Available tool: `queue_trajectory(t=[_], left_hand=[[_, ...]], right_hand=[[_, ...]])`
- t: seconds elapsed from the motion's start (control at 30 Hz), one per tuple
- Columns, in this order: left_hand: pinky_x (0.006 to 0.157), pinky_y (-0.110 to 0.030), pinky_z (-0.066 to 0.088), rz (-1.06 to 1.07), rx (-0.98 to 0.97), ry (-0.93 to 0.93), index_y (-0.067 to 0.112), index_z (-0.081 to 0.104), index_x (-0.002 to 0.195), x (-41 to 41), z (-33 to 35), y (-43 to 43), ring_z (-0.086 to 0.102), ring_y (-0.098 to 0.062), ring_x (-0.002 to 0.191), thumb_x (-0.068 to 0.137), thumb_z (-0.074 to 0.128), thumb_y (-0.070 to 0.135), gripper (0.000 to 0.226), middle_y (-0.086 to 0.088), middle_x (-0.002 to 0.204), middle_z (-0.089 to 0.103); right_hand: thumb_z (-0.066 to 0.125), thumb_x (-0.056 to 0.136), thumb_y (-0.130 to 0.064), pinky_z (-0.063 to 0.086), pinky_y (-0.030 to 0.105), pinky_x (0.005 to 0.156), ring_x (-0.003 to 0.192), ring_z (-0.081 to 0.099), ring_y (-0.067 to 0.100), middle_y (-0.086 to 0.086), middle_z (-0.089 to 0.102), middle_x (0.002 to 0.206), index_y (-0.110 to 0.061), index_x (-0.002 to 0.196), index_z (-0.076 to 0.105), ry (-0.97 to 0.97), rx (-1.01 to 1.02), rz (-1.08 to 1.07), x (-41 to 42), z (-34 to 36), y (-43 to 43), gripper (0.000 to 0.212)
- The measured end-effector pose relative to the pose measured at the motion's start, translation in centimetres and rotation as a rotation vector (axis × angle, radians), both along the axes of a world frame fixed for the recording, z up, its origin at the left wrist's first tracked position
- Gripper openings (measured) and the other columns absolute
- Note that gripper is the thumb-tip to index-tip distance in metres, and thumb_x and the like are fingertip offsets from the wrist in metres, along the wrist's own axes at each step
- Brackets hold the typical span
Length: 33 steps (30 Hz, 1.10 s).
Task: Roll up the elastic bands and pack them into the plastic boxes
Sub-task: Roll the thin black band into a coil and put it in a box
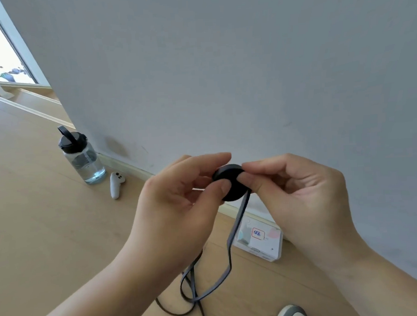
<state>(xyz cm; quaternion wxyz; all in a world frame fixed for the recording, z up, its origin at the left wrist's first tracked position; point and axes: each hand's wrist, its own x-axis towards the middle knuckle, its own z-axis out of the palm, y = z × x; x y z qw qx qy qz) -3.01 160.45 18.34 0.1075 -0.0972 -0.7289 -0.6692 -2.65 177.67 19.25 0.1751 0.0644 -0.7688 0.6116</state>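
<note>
A dark elastic band is partly wound into a tight flat roll point(229, 181), held up in front of the wall. My left hand point(181, 205) pinches the roll from the left with thumb and fingers. My right hand point(293, 192) pinches it from the right. The loose tail of the band point(233, 236) hangs down from the roll and lies in loops on the wooden floor. A clear plastic box point(260, 239) with a red-bordered label lies on the floor by the wall, below my right hand.
A clear water bottle point(82, 157) with a black lid stands on the floor at the left. A white controller point(116, 184) lies beside it. The grey wall point(246, 71) fills the back. A shoe point(291, 314) shows at the bottom edge.
</note>
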Motion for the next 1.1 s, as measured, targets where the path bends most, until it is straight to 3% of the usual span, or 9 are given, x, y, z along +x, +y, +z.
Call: queue_trajectory(t=[0.17, 0.27, 0.37, 0.53, 0.63, 0.77, 0.9, 1.0, 1.1], left_hand=[[0.075, -0.035, 0.064, -0.008, 0.196, -0.164, 0.021, 0.077, 0.095, -0.1, -0.4, 0.1, 0.079, -0.021, 0.083, 0.089, 0.073, -0.005, 0.028, -0.003, 0.091, 0.08], [0.071, -0.032, 0.063, 0.024, -0.125, 0.03, 0.016, 0.074, 0.091, -0.2, -0.6, -0.1, 0.076, -0.01, 0.087, 0.087, 0.077, 0.0, 0.017, 0.006, 0.093, 0.077], [0.076, -0.023, 0.059, 0.024, -0.404, 0.299, 0.015, 0.075, 0.11, -0.5, -0.8, -0.5, 0.073, -0.004, 0.095, 0.087, 0.078, -0.002, 0.028, 0.012, 0.1, 0.075], [0.078, -0.017, 0.059, 0.048, -0.101, 0.153, 0.018, 0.078, 0.1, -0.2, -0.6, -0.3, 0.076, -0.002, 0.088, 0.086, 0.075, -0.01, 0.031, 0.011, 0.092, 0.078], [0.075, -0.019, 0.06, 0.099, 0.024, 0.027, 0.02, 0.074, 0.092, -0.1, -1.0, 0.1, 0.077, -0.004, 0.086, 0.085, 0.077, -0.009, 0.03, 0.014, 0.088, 0.079], [0.076, -0.026, 0.063, 0.087, -0.277, 0.317, 0.007, 0.074, 0.097, -0.2, -1.5, -0.2, 0.074, -0.007, 0.092, 0.089, 0.076, -0.003, 0.013, 0.007, 0.102, 0.074], [0.075, -0.027, 0.061, 0.093, -0.402, 0.497, 0.005, 0.078, 0.111, -0.6, -1.4, -0.6, 0.074, -0.005, 0.092, 0.09, 0.074, -0.007, 0.024, 0.003, 0.104, 0.076], [0.076, -0.026, 0.062, 0.104, -0.164, 0.252, 0.013, 0.08, 0.098, -0.4, -0.7, -0.4, 0.076, -0.006, 0.086, 0.089, 0.073, -0.009, 0.025, 0.005, 0.091, 0.079], [0.084, -0.049, 0.063, 0.102, 0.086, -0.123, 0.027, 0.074, 0.086, -0.2, -0.6, -0.3, 0.08, -0.016, 0.081, 0.091, 0.074, 0.002, 0.026, 0.005, 0.082, 0.081]], right_hand=[[0.079, 0.082, 0.003, 0.061, 0.023, 0.079, 0.084, 0.079, 0.015, -0.003, 0.081, 0.088, -0.016, 0.093, 0.08, -0.085, -0.081, 0.065, -0.2, -0.4, -0.2, 0.022], [0.074, 0.087, 0.008, 0.06, 0.026, 0.082, 0.089, 0.077, 0.018, -0.003, 0.079, 0.087, -0.017, 0.092, 0.079, -0.001, 0.123, 0.064, -0.4, -0.7, 0.1, 0.026], [0.069, 0.09, 0.011, 0.058, 0.028, 0.081, 0.09, 0.074, 0.02, -0.002, 0.075, 0.089, -0.012, 0.094, 0.078, 0.147, 0.297, 0.083, -0.5, -0.9, 0.5, 0.025], [0.08, 0.083, 0.0, 0.059, 0.019, 0.081, 0.086, 0.078, 0.011, -0.009, 0.08, 0.09, -0.021, 0.096, 0.079, 0.07, 0.087, 0.044, -0.3, -0.5, 0.4, 0.026], [0.08, 0.083, 0.002, 0.057, 0.015, 0.081, 0.086, 0.076, 0.008, -0.007, 0.079, 0.09, -0.02, 0.098, 0.079, 0.142, 0.164, 0.025, -0.2, -0.8, 0.4, 0.027], [0.068, 0.093, -0.002, 0.056, 0.021, 0.075, 0.086, 0.072, 0.014, 0.003, 0.074, 0.092, -0.007, 0.096, 0.081, 0.289, 0.385, 0.031, -0.5, -1.0, 0.7, 0.015], [0.069, 0.094, -0.003, 0.057, 0.018, 0.074, 0.089, 0.073, 0.012, 0.004, 0.073, 0.093, -0.007, 0.1, 0.081, 0.304, 0.379, 0.052, -0.4, -0.5, 0.7, 0.013], [0.08, 0.084, -0.005, 0.054, 0.013, 0.078, 0.09, 0.073, 0.006, -0.005, 0.077, 0.092, -0.013, 0.099, 0.079, 0.285, 0.313, -0.003, -0.3, -0.4, 0.7, 0.017], [0.081, 0.082, -0.008, 0.053, 0.009, 0.079, 0.087, 0.074, 0.002, -0.011, 0.078, 0.092, -0.021, 0.102, 0.078, 0.199, 0.211, -0.004, 0.0, -0.6, 0.5, 0.024]])
